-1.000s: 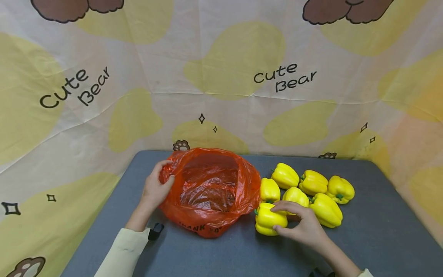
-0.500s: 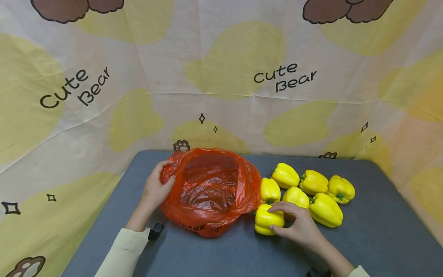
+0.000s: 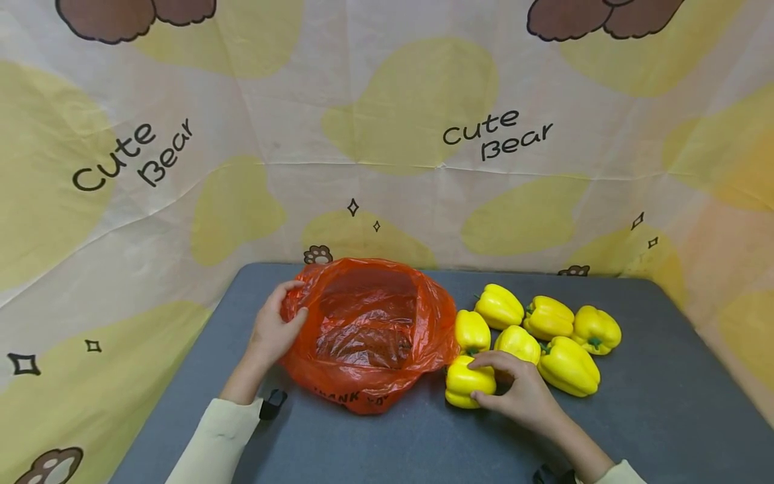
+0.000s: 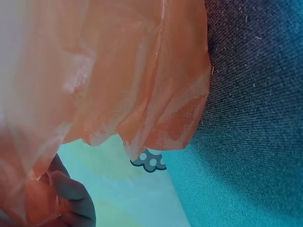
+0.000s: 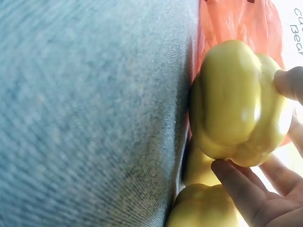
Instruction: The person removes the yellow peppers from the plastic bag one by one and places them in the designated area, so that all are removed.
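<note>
A red plastic bag (image 3: 369, 396) with black lettering stands mouth-up on the table, its opening spread wide. At its left side my left hand (image 3: 275, 329) grips the rim, thumb inside the mouth; the left wrist view has curled fingers (image 4: 73, 189) behind the thin plastic. Right of the bag, my right hand (image 3: 523, 390) holds a yellow bell pepper (image 3: 462, 384) between thumb and fingertips. Seen from the right wrist, that bell pepper (image 5: 232, 99) is low at the table surface, with the fingers at its end and the thumb on its side.
Several more yellow bell peppers (image 3: 568, 366) lie in a cluster behind and right of the right hand. The grey table (image 3: 375, 450) ends at a printed cloth backdrop (image 3: 387, 101). Black straps (image 3: 273, 405) are at both wrists.
My right hand and the bell pepper have shifted slightly left, close to the bag. The left hand and the bag have barely moved.
</note>
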The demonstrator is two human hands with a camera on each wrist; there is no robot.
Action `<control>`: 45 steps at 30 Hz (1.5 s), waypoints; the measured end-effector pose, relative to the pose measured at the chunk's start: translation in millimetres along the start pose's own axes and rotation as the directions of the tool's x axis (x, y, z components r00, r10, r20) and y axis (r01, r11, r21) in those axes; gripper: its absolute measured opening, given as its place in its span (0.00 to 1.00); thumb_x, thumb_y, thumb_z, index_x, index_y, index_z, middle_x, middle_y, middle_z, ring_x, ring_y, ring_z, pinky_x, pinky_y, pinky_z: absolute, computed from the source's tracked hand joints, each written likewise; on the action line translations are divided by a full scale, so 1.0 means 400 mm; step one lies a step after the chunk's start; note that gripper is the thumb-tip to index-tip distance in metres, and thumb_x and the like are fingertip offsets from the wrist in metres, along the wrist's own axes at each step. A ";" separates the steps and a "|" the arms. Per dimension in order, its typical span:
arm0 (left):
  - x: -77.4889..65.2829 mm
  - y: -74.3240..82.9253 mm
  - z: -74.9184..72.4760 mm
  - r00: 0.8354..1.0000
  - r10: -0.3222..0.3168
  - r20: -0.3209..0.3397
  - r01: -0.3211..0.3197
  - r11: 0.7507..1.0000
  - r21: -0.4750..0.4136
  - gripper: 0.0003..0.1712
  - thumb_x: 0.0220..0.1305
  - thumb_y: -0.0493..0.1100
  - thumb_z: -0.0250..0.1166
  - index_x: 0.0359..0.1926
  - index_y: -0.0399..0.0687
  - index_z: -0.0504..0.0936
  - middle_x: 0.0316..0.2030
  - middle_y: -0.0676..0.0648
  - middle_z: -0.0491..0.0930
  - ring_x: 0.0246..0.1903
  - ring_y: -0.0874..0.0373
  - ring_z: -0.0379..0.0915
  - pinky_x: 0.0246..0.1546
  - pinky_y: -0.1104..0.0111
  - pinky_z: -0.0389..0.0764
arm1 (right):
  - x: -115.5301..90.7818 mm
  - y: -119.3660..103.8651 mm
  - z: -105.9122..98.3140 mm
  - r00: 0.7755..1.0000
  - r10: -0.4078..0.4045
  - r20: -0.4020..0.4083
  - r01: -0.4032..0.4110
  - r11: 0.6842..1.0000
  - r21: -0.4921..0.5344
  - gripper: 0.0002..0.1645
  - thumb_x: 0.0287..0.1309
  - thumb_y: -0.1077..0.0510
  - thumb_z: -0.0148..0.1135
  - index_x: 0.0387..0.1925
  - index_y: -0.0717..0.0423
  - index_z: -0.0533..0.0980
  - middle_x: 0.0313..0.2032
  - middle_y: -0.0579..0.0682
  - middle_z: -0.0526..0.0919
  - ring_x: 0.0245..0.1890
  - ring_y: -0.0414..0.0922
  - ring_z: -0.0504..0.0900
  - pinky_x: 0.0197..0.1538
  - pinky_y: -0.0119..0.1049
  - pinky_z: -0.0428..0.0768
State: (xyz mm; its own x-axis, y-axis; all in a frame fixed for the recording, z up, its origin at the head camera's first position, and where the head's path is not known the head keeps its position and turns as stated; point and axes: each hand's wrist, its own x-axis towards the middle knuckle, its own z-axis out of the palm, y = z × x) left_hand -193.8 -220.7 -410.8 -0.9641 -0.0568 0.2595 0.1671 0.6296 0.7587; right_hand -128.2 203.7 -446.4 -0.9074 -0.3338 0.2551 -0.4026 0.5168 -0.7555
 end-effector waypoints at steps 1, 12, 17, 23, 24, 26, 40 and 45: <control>0.000 0.000 0.000 1.000 -0.001 0.000 0.001 1.000 -0.002 0.26 0.63 0.38 0.60 0.63 0.52 0.68 0.60 0.40 0.72 0.52 0.43 0.74 0.47 0.50 0.78 | 0.000 0.001 0.000 1.000 0.000 0.005 0.000 1.000 -0.002 0.22 0.43 0.48 0.77 0.43 0.39 0.80 0.47 0.44 0.83 0.46 0.37 0.80 0.42 0.30 0.81; -0.002 -0.008 -0.008 1.000 0.018 -0.019 -0.018 1.000 -0.005 0.27 0.62 0.42 0.63 0.62 0.54 0.69 0.57 0.40 0.74 0.50 0.44 0.76 0.45 0.51 0.79 | -0.009 0.008 0.001 0.992 -0.124 0.022 0.125 0.987 -0.105 0.25 0.40 0.53 0.78 0.44 0.37 0.79 0.49 0.45 0.82 0.48 0.37 0.78 0.40 0.32 0.80; -0.009 -0.008 -0.011 1.000 0.018 -0.016 -0.018 1.000 -0.005 0.26 0.63 0.45 0.63 0.61 0.54 0.70 0.60 0.41 0.71 0.52 0.43 0.74 0.47 0.48 0.79 | -0.018 0.010 0.005 0.987 -0.157 0.030 0.158 0.986 -0.056 0.25 0.40 0.56 0.78 0.44 0.40 0.79 0.49 0.47 0.81 0.46 0.35 0.76 0.36 0.32 0.78; -0.018 -0.008 -0.013 1.000 0.016 -0.020 -0.016 1.000 -0.007 0.26 0.63 0.47 0.63 0.61 0.55 0.70 0.60 0.41 0.71 0.51 0.44 0.74 0.46 0.48 0.79 | -0.021 0.007 0.014 0.983 -0.185 0.019 0.185 0.982 -0.047 0.26 0.40 0.57 0.78 0.44 0.39 0.79 0.49 0.46 0.80 0.45 0.35 0.76 0.36 0.32 0.78; -0.019 -0.009 -0.014 1.000 0.017 -0.020 -0.017 1.000 -0.006 0.26 0.63 0.47 0.63 0.61 0.55 0.70 0.60 0.41 0.71 0.52 0.44 0.74 0.46 0.48 0.79 | -0.021 0.006 0.016 0.982 -0.189 0.015 0.190 0.980 -0.054 0.26 0.40 0.57 0.79 0.44 0.39 0.79 0.49 0.46 0.80 0.45 0.35 0.75 0.36 0.32 0.78; -0.020 -0.008 -0.015 1.000 0.023 -0.020 -0.024 1.000 -0.006 0.26 0.63 0.46 0.63 0.62 0.55 0.70 0.60 0.41 0.70 0.52 0.43 0.74 0.47 0.48 0.79 | -0.020 0.003 0.020 0.981 -0.196 0.010 0.196 0.978 -0.064 0.27 0.39 0.58 0.79 0.44 0.39 0.79 0.48 0.45 0.80 0.44 0.35 0.75 0.37 0.32 0.79; -0.026 -0.003 -0.029 0.999 0.027 -0.018 -0.027 1.000 0.004 0.27 0.62 0.46 0.64 0.62 0.56 0.70 0.60 0.41 0.70 0.53 0.43 0.72 0.49 0.45 0.77 | -0.029 0.000 0.014 0.981 -0.192 0.003 0.191 0.977 -0.096 0.29 0.36 0.63 0.79 0.43 0.40 0.79 0.49 0.47 0.79 0.45 0.35 0.75 0.37 0.32 0.79; -0.035 -0.010 -0.037 0.998 0.055 -0.038 -0.053 0.998 0.035 0.26 0.62 0.46 0.64 0.61 0.54 0.71 0.58 0.42 0.71 0.51 0.47 0.71 0.46 0.51 0.77 | -0.032 -0.004 0.007 0.979 -0.201 0.011 0.201 0.973 -0.109 0.29 0.37 0.63 0.79 0.43 0.40 0.79 0.49 0.46 0.79 0.46 0.36 0.75 0.38 0.32 0.78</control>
State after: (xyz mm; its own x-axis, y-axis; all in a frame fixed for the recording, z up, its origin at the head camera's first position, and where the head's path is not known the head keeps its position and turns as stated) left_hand -178.0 -233.9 -408.5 -0.9449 -0.0520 0.3232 0.2109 0.6586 0.7224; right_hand -115.6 205.1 -450.3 -0.8064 -0.4397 0.3955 -0.5878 0.5218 -0.6183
